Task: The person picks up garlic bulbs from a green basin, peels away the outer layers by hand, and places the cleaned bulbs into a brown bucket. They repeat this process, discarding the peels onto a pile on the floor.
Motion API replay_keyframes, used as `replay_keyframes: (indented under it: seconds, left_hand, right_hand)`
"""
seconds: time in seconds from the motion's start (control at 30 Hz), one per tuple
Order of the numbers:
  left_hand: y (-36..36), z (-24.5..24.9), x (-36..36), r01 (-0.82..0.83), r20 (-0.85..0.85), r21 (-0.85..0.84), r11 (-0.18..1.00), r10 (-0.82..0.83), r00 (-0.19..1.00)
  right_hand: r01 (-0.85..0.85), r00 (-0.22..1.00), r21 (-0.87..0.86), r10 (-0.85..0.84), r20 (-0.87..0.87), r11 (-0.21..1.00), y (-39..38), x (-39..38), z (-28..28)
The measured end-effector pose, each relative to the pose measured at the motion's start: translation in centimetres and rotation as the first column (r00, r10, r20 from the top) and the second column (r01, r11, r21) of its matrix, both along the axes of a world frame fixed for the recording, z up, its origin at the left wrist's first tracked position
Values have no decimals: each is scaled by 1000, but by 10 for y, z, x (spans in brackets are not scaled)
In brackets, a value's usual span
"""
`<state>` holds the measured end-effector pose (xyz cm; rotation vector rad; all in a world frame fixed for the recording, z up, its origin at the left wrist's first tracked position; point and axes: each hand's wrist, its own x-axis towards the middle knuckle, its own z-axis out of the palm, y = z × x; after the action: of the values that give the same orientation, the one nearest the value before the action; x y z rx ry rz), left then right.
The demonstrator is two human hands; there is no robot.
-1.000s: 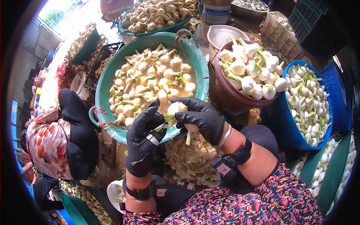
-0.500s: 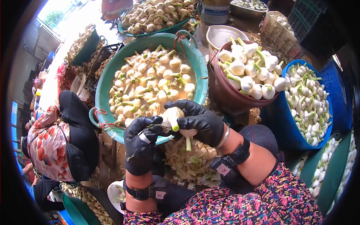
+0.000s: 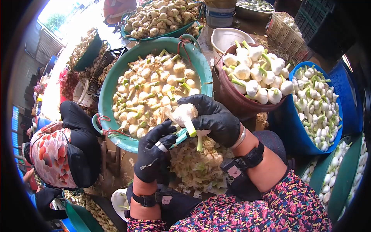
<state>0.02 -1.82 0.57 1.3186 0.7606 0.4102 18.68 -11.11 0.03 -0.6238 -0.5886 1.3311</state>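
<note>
Both hands wear black gloves. My right hand (image 3: 216,120) is closed round a white garlic bulb (image 3: 184,115) with a cut green stem; a second bulb with a green stem shows below it, partly hidden by the fingers. Close to the bulb's left side is my left hand (image 3: 155,152), its fingers bent and pressed together, a white band on one finger; what it pinches, if anything, is too small to tell. Behind the hands, a green basin (image 3: 106,94) holds garlic bulbs in cloudy water. Peeled skins (image 3: 199,166) lie in a heap below the hands.
At the right stand a maroon bucket (image 3: 232,98) and a blue tub (image 3: 280,123), both full of white garlic. Another green basin (image 3: 154,39) of garlic is at the back. A person in a flowered top (image 3: 50,154) sits at the left. A white bowl (image 3: 118,201) is at the lower left.
My left hand has moved down, away from the bulb. My right hand, with the garlic, has shifted slightly right and up. The person at the left has bent lower.
</note>
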Motion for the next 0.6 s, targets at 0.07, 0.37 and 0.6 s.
replay_keyframes:
  seconds: [0.07,0.37,0.6]
  left_hand:
    - [5,7,3,-90,97,-80,993,97,990]
    - [0,10,16,0,281,-93,996,27,959]
    - [3,-1,15,-66,203,-156,986,97,974]
  right_hand:
    - [5,1000,1,-5,-1,1000,2,-5,-1]
    - [74,706,115,-134,696,991,10,-10,-14]
    - [292,649,27,-219,728,956,2,-17,-9]
